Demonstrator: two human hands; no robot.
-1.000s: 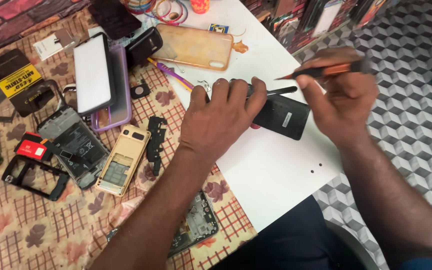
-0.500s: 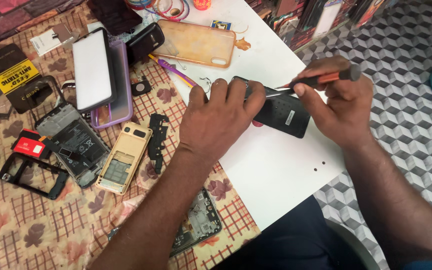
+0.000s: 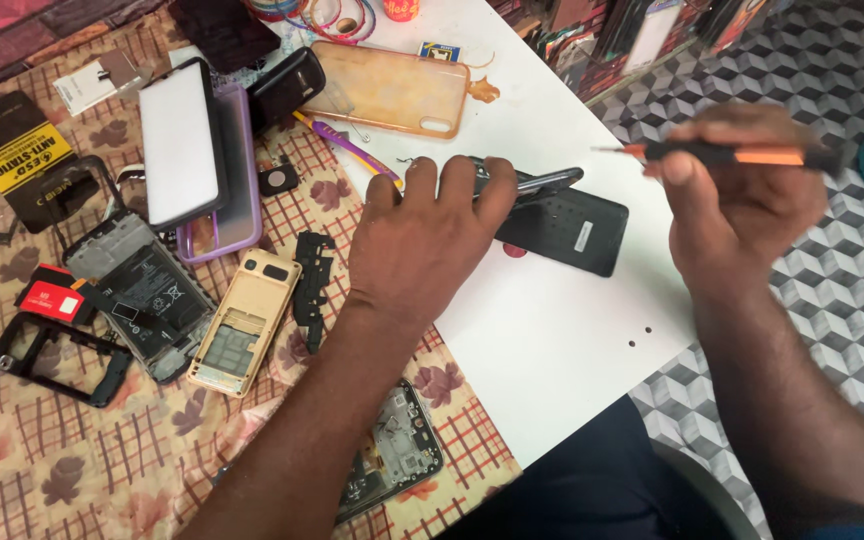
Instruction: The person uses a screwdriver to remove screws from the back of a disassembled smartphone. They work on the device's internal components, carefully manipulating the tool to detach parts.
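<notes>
1. While the left hand (image 3: 432, 250) lies palm down on the white tabletop (image 3: 552, 340), its fingers curl over the top edge of a black phone (image 3: 562, 230). The grip is clamped on it. A thin dark part, perhaps a loosened frame or cover, stands tilted under the fingertips; which it is cannot be told.
2. The right hand (image 3: 742, 220) is up in the air to the right of the phone, its grip closed round a slim orange-and-black screwdriver (image 3: 732, 155). The tool lies level, its tip pointing left toward the phone but clear of it, and it is blurred.
3. Judging from this, the work is at the opening or unscrewing stage, with the tool between contacts.
4. A next move would call for a steady left hand and a fine, careful placing of the tip on a small screw or seam.
5. Nearby lie a clear amber phone case (image 3: 392, 90), a gold phone shell (image 3: 242, 320) and other phone parts on a patterned cloth (image 3: 52, 450).
</notes>
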